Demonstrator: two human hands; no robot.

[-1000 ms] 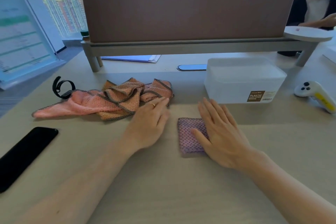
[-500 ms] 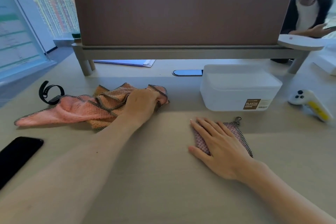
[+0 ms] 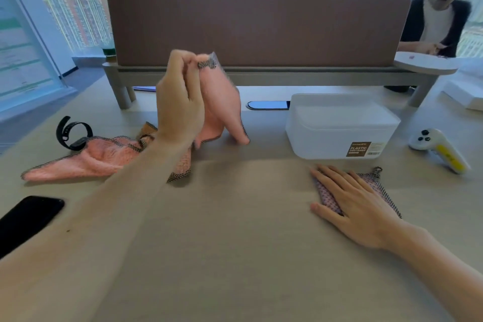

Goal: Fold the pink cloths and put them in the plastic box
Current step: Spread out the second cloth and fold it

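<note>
My left hand (image 3: 180,102) is raised above the desk, pinching one corner of a pink cloth (image 3: 222,110) that hangs down with its lower end touching the desk. More pink cloths (image 3: 99,157) lie in a crumpled heap at the left, partly behind my left forearm. A folded pink cloth (image 3: 326,197) lies in front of the lidded white plastic box (image 3: 339,125). My right hand (image 3: 352,204) rests flat on that folded cloth, fingers spread.
A black phone (image 3: 28,219) lies at the near left and a black wristband (image 3: 72,133) behind the heap. A white and yellow controller (image 3: 439,149) sits right of the box. A brown divider on a shelf (image 3: 258,34) crosses the back; another person sits behind it at the right.
My left hand took a cloth from the heap and lifted it by a corner. My right hand slid the folded cloth right, toward the box, and stays flat on it.
</note>
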